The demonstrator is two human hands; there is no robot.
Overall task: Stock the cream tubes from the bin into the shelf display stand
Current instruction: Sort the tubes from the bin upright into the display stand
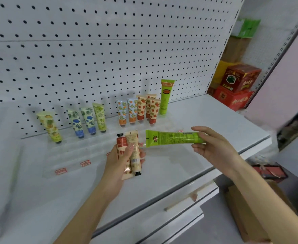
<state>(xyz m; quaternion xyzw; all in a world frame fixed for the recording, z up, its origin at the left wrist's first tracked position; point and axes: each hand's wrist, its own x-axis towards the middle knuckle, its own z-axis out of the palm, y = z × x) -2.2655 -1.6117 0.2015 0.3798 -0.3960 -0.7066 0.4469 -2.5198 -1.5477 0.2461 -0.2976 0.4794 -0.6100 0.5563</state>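
Holding a green tube [171,138] level by its cap end, the right hand [213,147] pinches it between thumb and curled fingers, probably to stand it cap-down beside the matching upright green tube [166,95] at the right end of the clear display stand [77,155]. The left hand [120,161] grips a bundle of small tubes [134,152] just before the stand, seemingly as ready stock. Print on the tubes and the stand's red tags [85,163] is too blurred to read.

Bright even light; soft shadows on pegboard [92,50]; edges warped, blurred; slight overall softness.
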